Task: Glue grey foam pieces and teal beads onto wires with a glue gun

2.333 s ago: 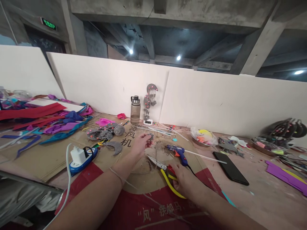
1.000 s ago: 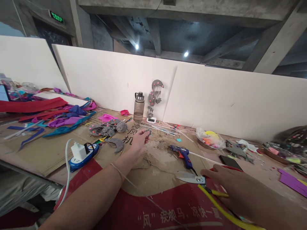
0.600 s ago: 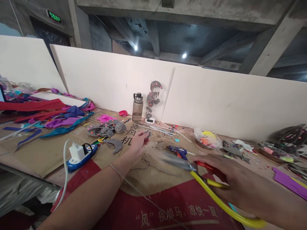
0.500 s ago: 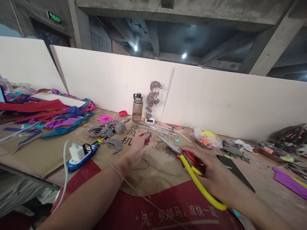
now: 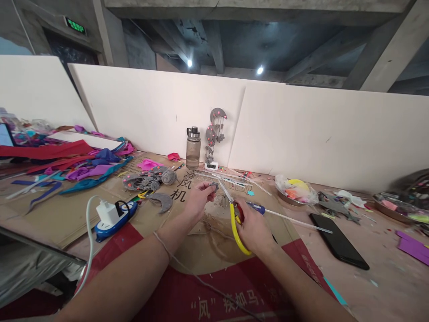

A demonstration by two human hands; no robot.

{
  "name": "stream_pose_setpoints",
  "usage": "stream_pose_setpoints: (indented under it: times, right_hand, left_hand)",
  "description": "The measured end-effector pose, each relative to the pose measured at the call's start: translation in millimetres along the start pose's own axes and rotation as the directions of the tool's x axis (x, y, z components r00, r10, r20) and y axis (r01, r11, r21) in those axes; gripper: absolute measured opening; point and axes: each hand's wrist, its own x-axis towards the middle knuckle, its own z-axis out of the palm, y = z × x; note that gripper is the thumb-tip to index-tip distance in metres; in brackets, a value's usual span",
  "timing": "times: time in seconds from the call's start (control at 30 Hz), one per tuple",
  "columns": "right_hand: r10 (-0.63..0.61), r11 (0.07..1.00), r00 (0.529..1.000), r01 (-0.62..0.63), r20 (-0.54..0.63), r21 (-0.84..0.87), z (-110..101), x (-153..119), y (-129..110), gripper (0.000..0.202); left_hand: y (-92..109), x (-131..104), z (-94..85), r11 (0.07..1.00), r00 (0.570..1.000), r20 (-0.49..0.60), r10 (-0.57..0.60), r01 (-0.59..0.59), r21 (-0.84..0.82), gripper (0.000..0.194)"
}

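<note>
Between thumb and fingers, my left hand [image 5: 200, 199] pinches a small grey felt piece [image 5: 215, 186]. A pair of scissors [image 5: 233, 214] with yellow and red handles is in my right hand [image 5: 253, 226]; its blades point up and left, close to the felt piece. Whether the blades touch it I cannot tell. A grey string runs from around my left wrist toward the bottom. Left of my left hand lies a grey felt crescent [image 5: 161, 202], with a ball of grey yarn [image 5: 168, 176] behind it.
A water bottle [image 5: 193, 148] and a grey hanging moon ornament [image 5: 217, 115] stand by the white board. A glue gun stick [image 5: 298, 219] reaches over a black phone [image 5: 339, 241]. At left is a blue power strip [image 5: 115, 221]; at right, a bowl of scraps [image 5: 293, 201].
My right hand has moved left with the scissors, bringing the blades near the felt piece. The blue-handled item and the phone now show more fully. My left hand has shifted slightly right.
</note>
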Motion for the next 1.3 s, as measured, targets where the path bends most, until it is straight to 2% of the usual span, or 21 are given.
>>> stream_pose_setpoints:
  times: [0.17, 0.4, 0.73, 1.07, 1.3]
  right_hand:
    - [-0.004, 0.987, 1.0, 0.001, -0.02, -0.161, 5, -1, 2, 0.038]
    - [0.004, 0.957, 0.999, -0.016, -0.04, -0.291, 11, 1, 3, 0.032]
    - [0.007, 0.94, 0.999, -0.021, -0.042, -0.341, 12, 1, 3, 0.028]
    - [0.026, 0.929, 0.999, -0.015, 0.025, -0.369, 11, 1, 1, 0.037]
    - [0.035, 0.934, 0.998, -0.018, 0.042, -0.356, 13, -1, 0, 0.033]
  left_hand:
    - [0, -6, 4.8, 1.0, 0.999, 0.03, -0.016, 0.016, 0.001, 0.032]
    - [-1, -11, 6.2, 1.0, 0.996, 0.083, -0.008, 0.006, 0.022, 0.021]
    - [1, -14, 7.9, 1.0, 0.996, 0.084, -0.013, 0.013, -0.007, 0.016]
    - [-3, -13, 5.1, 0.999, 0.996, 0.087, -0.03, 0.032, -0.017, 0.011]
    - [-6, -11, 1.7, 0.999, 0.994, 0.102, -0.036, 0.038, -0.018, 0.012]
